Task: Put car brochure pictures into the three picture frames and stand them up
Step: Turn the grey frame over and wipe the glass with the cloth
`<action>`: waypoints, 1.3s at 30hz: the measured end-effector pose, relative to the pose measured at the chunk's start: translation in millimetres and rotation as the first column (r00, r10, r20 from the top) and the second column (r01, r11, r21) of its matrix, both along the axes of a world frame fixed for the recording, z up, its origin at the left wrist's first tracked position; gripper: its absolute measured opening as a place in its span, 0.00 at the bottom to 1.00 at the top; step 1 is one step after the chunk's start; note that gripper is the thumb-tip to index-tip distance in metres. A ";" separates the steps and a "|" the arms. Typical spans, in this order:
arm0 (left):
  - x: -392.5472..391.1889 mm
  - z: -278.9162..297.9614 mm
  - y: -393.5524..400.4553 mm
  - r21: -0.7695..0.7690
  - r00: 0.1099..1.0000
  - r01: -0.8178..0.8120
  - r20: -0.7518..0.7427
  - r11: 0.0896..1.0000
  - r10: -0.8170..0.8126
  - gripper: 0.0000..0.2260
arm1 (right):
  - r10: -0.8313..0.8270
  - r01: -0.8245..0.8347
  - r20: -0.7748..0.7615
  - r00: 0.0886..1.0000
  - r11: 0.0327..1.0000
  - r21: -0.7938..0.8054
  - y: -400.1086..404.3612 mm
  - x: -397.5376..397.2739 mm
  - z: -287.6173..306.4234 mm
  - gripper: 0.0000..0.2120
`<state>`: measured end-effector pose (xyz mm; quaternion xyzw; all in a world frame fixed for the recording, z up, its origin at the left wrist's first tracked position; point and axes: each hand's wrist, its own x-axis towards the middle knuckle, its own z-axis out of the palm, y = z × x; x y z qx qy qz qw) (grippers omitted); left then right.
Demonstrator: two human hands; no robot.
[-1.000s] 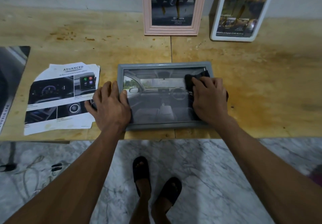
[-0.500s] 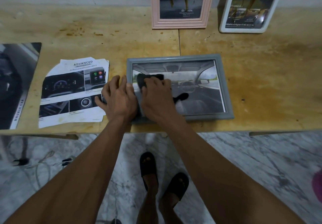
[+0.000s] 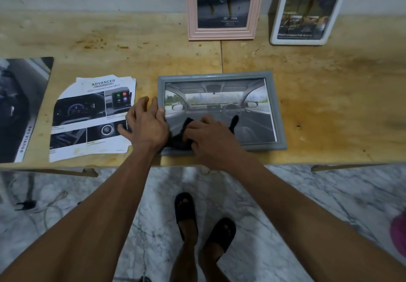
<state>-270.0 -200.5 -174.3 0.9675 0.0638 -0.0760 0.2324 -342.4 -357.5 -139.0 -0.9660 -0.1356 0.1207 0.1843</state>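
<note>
Two frames done, one to go. Near edge first: the grey frame (image 3: 222, 111) lies flat and face up at the front of the bench (image 3: 329, 97), car-interior picture already behind the glass. Step in hand looks like wiping that glass before it gets stood up.

Both hands are on it. Left hand (image 3: 146, 126) rests at the frame's left edge, fingers spread and mostly straight, part on the frame and part over the cut brochure sheet (image 3: 92, 117) beside it; reads as bracing the frame. Right hand (image 3: 211, 137) sits on the lower-left of the glass, fingers curled into a black cloth (image 3: 182, 135), pressing it down. One cloth tail pokes out to the right of the hand.

Next move, my read: finish the wipe, drop the cloth, lift the frame by its edges and prop it upright. Can't see the back, so whether it has a stand leg is unknown. Risk is fresh prints on the glass, or the frame sliding off the near edge.

Further left: a larger dark brochure (image 3: 19, 110), lying flat, partly cut off by the view.

Back of bench, against the grey wall: pink frame (image 3: 220, 7) and white frame (image 3: 307, 9), both upright with pictures in, white one tilted.

Bench top is yellowish wood, stained, with a seam down the middle. Floor is marble-pattern; some cable lies on it at left.
</note>
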 end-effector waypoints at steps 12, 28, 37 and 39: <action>-10.0 -7.6 -9.8 0.133 0.992 0.035 0.115 0.991 -0.050 0.19 | -0.148 0.196 0.234 0.961 0.960 -0.199 -127.9 -18.1 -0.4 0.10; -11.5 -10.3 -12.6 0.132 0.991 -0.007 0.133 0.991 -0.010 0.19 | -0.334 0.355 0.204 0.920 0.932 -0.075 -132.2 -10.4 -21.5 0.19; -13.1 -4.8 -16.0 0.100 0.993 -0.012 0.122 0.995 0.000 0.20 | -0.251 0.253 0.229 0.941 0.967 0.021 -138.8 -50.0 -13.1 0.20; -13.0 -4.1 -16.2 0.095 0.992 -0.010 0.124 0.995 -0.002 0.20 | -0.197 0.195 0.236 0.952 0.980 0.031 -141.2 -48.7 -8.7 0.17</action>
